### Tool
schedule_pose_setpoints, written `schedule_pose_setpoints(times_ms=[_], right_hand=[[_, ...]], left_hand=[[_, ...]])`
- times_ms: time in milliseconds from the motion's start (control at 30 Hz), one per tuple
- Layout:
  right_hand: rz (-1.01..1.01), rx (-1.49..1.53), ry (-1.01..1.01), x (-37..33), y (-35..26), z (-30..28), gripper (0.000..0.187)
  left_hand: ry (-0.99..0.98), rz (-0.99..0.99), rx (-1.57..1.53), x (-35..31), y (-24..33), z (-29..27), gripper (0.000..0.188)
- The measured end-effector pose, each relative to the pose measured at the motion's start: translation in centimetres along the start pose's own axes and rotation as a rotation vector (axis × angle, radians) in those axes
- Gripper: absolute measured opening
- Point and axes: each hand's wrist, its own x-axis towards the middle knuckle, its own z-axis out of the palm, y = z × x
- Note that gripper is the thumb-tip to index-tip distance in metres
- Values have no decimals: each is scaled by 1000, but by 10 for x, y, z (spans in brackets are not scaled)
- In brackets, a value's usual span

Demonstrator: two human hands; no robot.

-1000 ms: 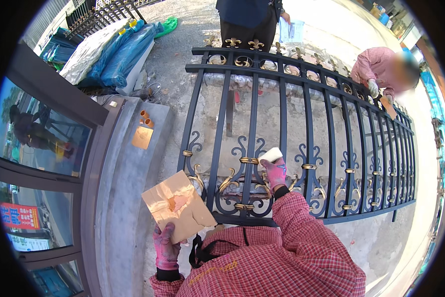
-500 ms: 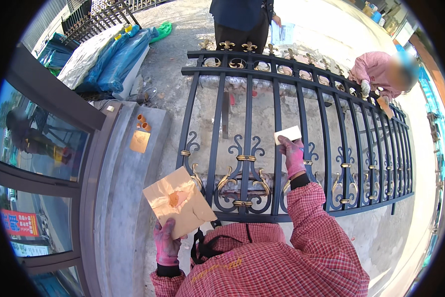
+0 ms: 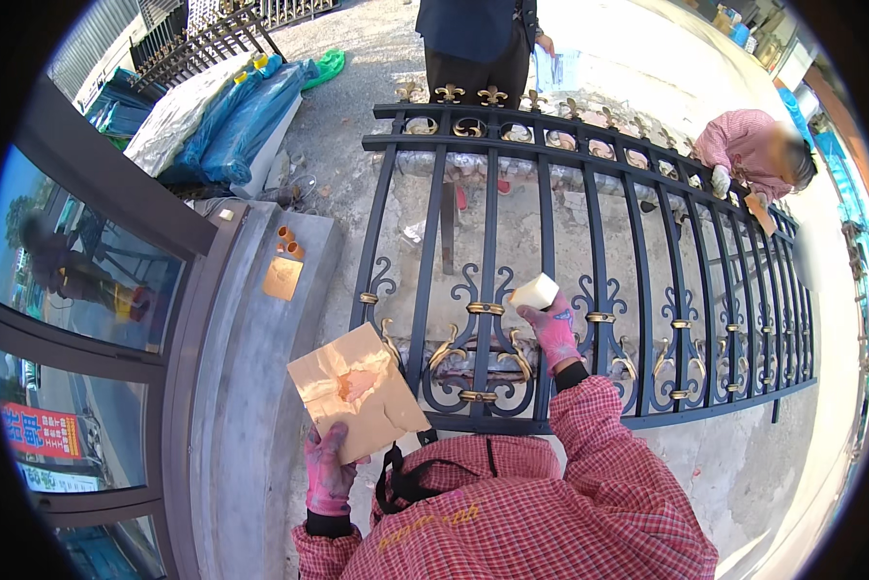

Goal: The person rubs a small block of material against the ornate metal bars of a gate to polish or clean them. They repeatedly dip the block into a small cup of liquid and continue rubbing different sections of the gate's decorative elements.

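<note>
My left hand (image 3: 330, 472), in a pink glove, grips the lower edge of a cardboard piece (image 3: 381, 416) with a glossy, copper-gold smear on its upper face. In my gloved right hand (image 3: 553, 333) is a small cream-white block (image 3: 534, 292) that looks like a sponge, pinched in the fingers. It is over the dark metal fence panel (image 3: 473, 423), close to the gold band (image 3: 485, 308) of a scroll ornament; whether it touches the metal I cannot tell. The panel lies across in front of me, with gold finials on its far rail.
A co-worker (image 3: 744, 145) bends over the panel's far right end, holding a brown piece. Another person (image 3: 475, 48) stands beyond the far rail. On the grey ledge (image 3: 246, 387) at left sit orange cups (image 3: 287, 239) and a gold-coloured square (image 3: 281, 278). Blue-wrapped bundles (image 3: 226, 140) lie behind.
My right hand has moved left and slightly nearer, tilting the sponge-like block towards the scroll ornament. My left hand keeps hold of the cardboard in nearly the same place.
</note>
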Motion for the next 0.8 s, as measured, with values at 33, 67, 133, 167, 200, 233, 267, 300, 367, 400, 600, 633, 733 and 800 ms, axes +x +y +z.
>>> schedule_pose_setpoints(times_ms=[33,67,133,167,200,233,267,300,367,400,600,633,733,800], right_hand=[[0,-47,-8,5,11,3,46],[9,-96,-26,6,17,8,45],[-150,-276,-73,12,25,13,43],[-232,-370,-101,15,23,15,42],[-249,-430,-159,20,21,15,40],[-267,-489,-219,27,16,14,38],[-285,-551,-278,34,12,13,36],[-390,-616,-314,44,10,13,35],[-509,-760,-396,62,2,22,35],[-569,-830,-436,68,0,27,35],[-723,-904,-648,87,-5,55,23],[-730,-940,-692,90,2,60,22],[-794,-939,-679,103,12,63,22],[-765,-902,-638,102,7,64,22]], left_hand=[[6,-6,-20,0,1,2,35],[29,1,-2,-2,0,3,33],[76,16,32,-4,-2,3,30],[74,21,29,-5,-3,3,31],[73,27,26,-7,-3,3,32],[72,33,22,-8,-3,3,33],[84,33,12,-10,-3,5,33],[95,34,2,-12,-2,7,34],[113,38,-10,-15,-5,6,34],[119,43,-12,-16,-7,4,34],[211,62,-46,-25,-11,8,32],[234,66,-45,-26,-12,9,31],[228,64,-61,-28,-20,5,34],[228,75,-81,-29,-20,5,34]])
